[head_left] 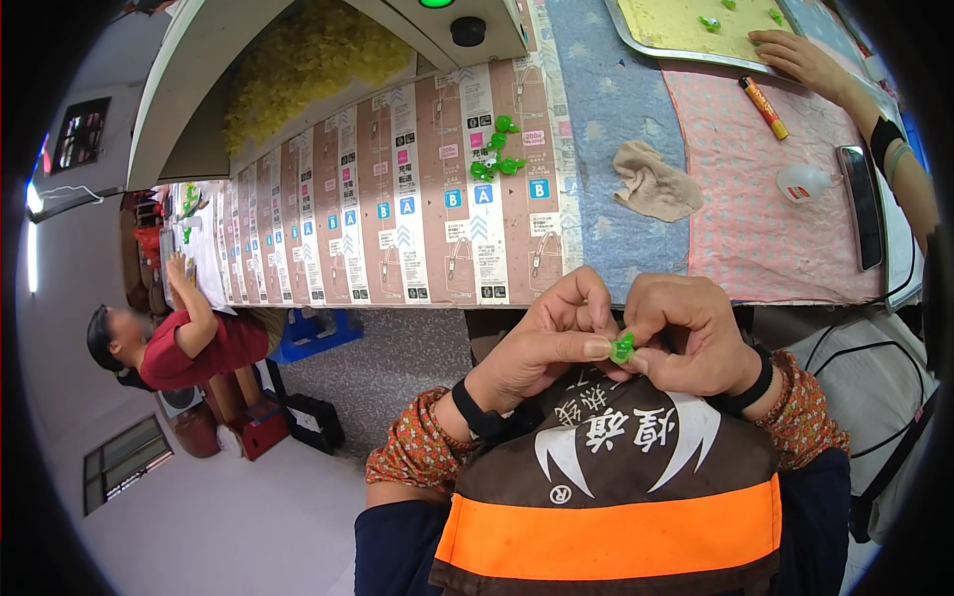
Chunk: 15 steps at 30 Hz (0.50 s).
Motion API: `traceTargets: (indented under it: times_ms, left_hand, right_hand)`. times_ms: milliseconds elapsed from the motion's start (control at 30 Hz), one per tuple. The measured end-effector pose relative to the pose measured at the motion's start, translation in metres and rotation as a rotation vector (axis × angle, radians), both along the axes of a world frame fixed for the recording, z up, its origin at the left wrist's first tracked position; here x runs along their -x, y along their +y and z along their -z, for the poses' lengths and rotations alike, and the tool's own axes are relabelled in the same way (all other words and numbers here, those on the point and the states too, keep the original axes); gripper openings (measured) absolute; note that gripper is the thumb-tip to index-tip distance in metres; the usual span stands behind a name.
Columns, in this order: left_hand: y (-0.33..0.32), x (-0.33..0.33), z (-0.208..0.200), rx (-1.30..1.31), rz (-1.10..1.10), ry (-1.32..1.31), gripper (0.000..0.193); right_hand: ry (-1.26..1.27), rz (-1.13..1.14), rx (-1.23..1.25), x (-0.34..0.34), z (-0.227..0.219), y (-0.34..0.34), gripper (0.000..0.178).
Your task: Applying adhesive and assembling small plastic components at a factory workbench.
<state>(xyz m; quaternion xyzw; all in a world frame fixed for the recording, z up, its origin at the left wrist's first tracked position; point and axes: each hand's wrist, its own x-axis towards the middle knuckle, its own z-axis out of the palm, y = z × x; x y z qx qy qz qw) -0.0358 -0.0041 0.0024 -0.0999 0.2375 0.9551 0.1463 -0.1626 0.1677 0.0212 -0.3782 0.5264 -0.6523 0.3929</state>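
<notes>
Just off the table's near edge, over my lap, my left hand (558,330) and my right hand (693,333) meet at the fingertips. Pinched between them is a small, shiny green plastic figure (622,348), partly covered by the fingers. Both hands are closed on it, thumbs toward me. Several similar green figures (495,151) lie in a loose cluster on the printed sheet (417,233), beyond my left hand. A crumpled beige cloth (654,182) rests on the blue cover (621,109), past my fingers.
A co-worker's hand (792,57) touches a tray (656,22) holding green pieces. Nearby lie an orange tube (763,108), a whitish translucent rounded object (807,183) and a phone (861,209). At left stands a machine housing (164,94) above yellow pieces (313,65); farther off, a person in red (194,333).
</notes>
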Motion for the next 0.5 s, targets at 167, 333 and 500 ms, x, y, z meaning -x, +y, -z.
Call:
traceTargets:
  times_ms: [167,333,500]
  left_hand:
    - [0.0011,0.0007,0.0005,-0.017,-0.002,-0.011,0.023]
    - [0.0009,0.0025,0.0012,-0.033,0.013,-0.011,0.023]
    - [0.0015,0.0027,0.0022,-0.033,0.019,-0.009,0.022]
  right_hand:
    - [-0.002,0.003,0.007,0.0005,0.0005,0.0002,0.012]
    - [-0.009,0.006,0.014,0.0013,0.0006,0.0008,0.012]
    - [-0.015,0.003,0.017,0.0020,0.0010,0.0015,0.012]
